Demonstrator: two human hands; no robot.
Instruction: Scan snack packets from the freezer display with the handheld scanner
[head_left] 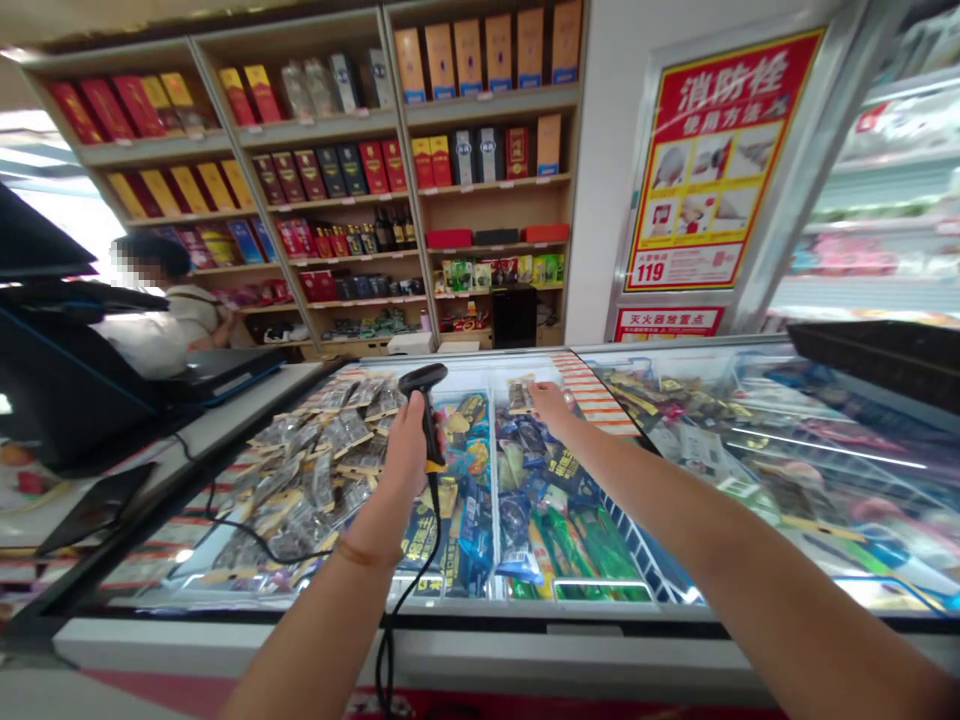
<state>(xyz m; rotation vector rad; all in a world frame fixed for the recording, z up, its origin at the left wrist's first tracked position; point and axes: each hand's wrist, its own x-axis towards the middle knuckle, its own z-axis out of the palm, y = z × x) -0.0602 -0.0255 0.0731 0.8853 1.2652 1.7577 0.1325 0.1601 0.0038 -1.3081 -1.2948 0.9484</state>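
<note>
My left hand (407, 445) is wrapped round the grip of a black barcode scanner (424, 380), held upright above the chest freezer. From the scanner's base a black cord (429, 560) hangs down past the freezer's front edge. Stretched out to the far side, my right hand (553, 404) pinches a small clear-and-tan snack packet (520, 396). Left of the scanner, many similar packets (322, 455) lie in a loose pile over the freezer's left part. Blue and green frozen-food bags (574, 540) show under my right forearm.
A checkout screen (45, 370) and counter stand at the left, with a person (161, 300) behind. Shelves (345, 205) of boxed bottles line the back wall. A black tray (877, 365) lies at the right over the freezer. A white divider (493, 480) separates the bags.
</note>
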